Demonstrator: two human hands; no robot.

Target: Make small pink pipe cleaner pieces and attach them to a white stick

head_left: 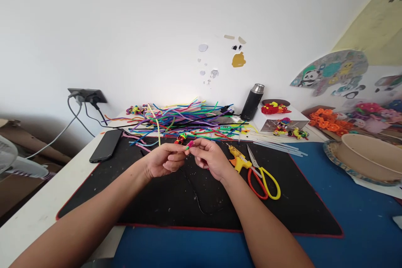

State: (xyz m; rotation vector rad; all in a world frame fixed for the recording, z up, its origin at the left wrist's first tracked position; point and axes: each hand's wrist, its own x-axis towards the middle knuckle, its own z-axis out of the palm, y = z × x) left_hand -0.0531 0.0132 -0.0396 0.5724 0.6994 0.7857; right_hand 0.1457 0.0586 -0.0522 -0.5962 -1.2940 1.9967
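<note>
My left hand [166,160] and my right hand [211,157] meet over the black mat [150,201]. Between their fingertips is a small pink and green piece [189,145], which looks like coiled pipe cleaner; both hands pinch it. Just behind the hands sits a small red, black and green pipe-cleaner figure [181,137], partly hidden by the fingers. To the right of my right hand lie a yellow glue gun [239,160] and scissors [264,178] with one red and one yellow handle. The glue gun's black cord runs across the mat.
A heap of colourful pipe cleaners [188,117] lies along the wall. A black flask [252,102] stands beside a white box [282,121] with pipe-cleaner figures. Glue sticks [281,147] lie near the mat's back edge, a phone [106,145] at left, a round tan container [373,153] at right.
</note>
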